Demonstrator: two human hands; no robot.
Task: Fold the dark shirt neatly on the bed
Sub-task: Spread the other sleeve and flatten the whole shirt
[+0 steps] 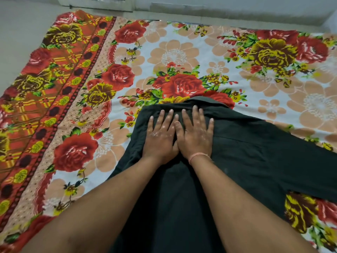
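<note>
The dark shirt (251, 157) lies spread flat on the bed, collar end away from me, one sleeve stretching out to the right. Its left side looks folded inward along a straight edge. My left hand (160, 136) and my right hand (196, 134) rest side by side, palms down with fingers spread, pressing on the upper part of the shirt just below the collar. Neither hand holds any cloth. A thin pink band circles my right wrist. My forearms hide the shirt's lower middle.
A floral bedsheet (173, 57) with red and yellow roses covers the bed, with an orange patterned border (54, 84) along the left. Pale floor (16, 33) shows beyond the left edge, and a light wall runs along the far side.
</note>
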